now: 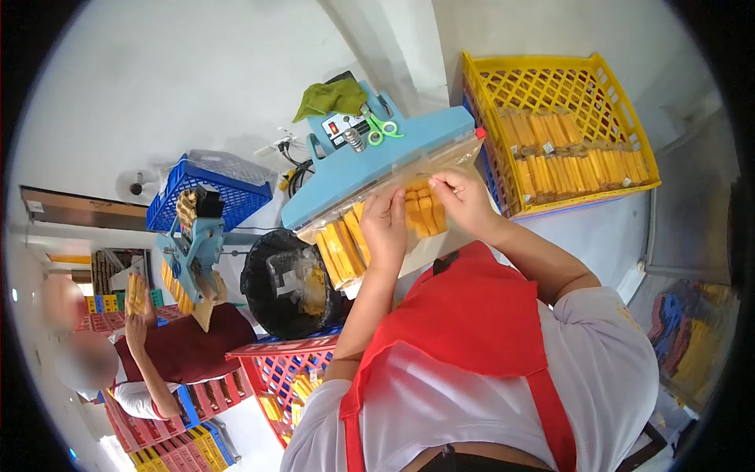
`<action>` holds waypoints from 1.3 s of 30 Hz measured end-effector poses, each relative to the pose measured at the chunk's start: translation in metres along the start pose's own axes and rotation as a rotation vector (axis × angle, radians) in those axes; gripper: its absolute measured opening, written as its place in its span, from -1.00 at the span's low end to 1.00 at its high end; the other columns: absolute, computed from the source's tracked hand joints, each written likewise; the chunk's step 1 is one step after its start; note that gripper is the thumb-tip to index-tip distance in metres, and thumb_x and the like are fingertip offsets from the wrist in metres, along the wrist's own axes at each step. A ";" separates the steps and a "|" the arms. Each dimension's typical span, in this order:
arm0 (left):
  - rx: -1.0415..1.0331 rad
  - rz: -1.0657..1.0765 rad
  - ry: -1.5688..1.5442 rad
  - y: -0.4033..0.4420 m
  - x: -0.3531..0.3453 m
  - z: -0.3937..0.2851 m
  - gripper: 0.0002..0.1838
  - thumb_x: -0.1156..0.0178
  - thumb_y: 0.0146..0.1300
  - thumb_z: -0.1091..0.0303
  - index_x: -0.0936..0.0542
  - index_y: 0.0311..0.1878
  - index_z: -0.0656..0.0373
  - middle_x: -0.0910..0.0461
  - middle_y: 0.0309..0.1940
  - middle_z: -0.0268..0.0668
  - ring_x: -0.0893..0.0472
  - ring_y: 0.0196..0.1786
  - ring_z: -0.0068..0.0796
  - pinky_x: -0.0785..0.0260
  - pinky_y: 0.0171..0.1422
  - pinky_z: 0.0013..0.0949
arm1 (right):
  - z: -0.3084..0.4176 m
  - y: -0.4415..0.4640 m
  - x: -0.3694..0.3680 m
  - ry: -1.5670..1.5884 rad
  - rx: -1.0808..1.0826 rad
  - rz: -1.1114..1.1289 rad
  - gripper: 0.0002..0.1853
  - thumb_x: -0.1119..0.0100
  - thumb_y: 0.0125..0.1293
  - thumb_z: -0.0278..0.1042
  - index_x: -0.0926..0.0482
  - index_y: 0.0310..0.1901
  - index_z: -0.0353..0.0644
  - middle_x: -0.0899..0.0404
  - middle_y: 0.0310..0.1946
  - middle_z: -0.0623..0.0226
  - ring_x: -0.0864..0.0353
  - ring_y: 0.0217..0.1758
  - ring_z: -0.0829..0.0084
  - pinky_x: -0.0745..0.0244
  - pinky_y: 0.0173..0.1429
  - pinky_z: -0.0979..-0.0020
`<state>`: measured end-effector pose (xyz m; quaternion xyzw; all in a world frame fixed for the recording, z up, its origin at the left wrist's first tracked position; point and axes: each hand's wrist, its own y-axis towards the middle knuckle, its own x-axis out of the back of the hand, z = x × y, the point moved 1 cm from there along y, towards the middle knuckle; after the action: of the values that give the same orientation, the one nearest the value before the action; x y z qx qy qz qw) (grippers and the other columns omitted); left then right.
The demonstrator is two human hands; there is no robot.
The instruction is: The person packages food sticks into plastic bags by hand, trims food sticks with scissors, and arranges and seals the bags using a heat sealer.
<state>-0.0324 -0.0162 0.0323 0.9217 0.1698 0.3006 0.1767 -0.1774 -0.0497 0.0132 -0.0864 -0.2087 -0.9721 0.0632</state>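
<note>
My left hand (384, 226) and my right hand (465, 203) pinch the top edge of a clear plastic bag holding yellow-orange sticks (425, 214). The bag's edge lies along the front of a light-blue bag sealer (385, 161). To the left of my left hand, more packed yellow sticks (340, 253) rest on the sealer's front shelf. On top of the sealer lie green-handled scissors (383, 129) and a green cloth (330, 99). My fingers partly cover the bag's edge.
A yellow crate (654, 161) with rows of packed sticks stands at right. A black-lined bin (263, 271), a blue basket (212, 206) and a red crate (263, 377) are at left. Another person (189, 350) holds a pack near a second sealer (193, 252).
</note>
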 end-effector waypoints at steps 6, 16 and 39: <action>0.328 -0.033 -0.440 -0.014 -0.014 0.019 -0.89 -0.13 0.09 0.48 -0.56 -0.30 0.28 -0.52 -0.45 -0.20 -0.51 -0.38 -0.41 -0.35 -0.28 -0.49 | 0.003 -0.002 0.005 0.099 0.032 0.031 -0.91 0.00 0.16 -0.51 -0.46 -0.37 -0.35 -0.40 -0.50 0.27 -0.40 -0.42 0.45 -0.28 -0.32 0.50; 0.061 -0.003 -0.096 -0.014 -0.004 -0.001 -0.93 -0.11 0.10 0.50 -0.53 -0.34 0.27 -0.48 -0.44 -0.24 -0.48 -0.39 -0.46 -0.33 -0.29 -0.51 | -0.010 -0.012 0.009 0.282 -0.246 0.163 -0.93 -0.08 0.14 -0.48 -0.48 -0.38 -0.29 -0.42 -0.47 0.43 -0.36 -0.44 0.70 -0.29 -0.36 0.62; 0.556 0.629 -0.934 0.012 -0.030 0.049 -0.96 -0.02 0.10 0.48 -0.44 -0.36 0.14 -0.42 -0.41 -0.47 -0.41 -0.32 -0.68 -0.29 -0.19 -0.57 | -0.053 0.028 0.036 0.627 -0.682 0.580 -0.94 -0.18 0.04 -0.50 -0.48 -0.49 -0.18 -0.44 -0.25 0.35 -0.43 -0.50 0.65 -0.33 -0.43 0.62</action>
<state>-0.0225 -0.0501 -0.0149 0.9732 -0.1326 -0.1518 -0.1110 -0.2161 -0.0998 -0.0159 0.1380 0.1798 -0.9064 0.3563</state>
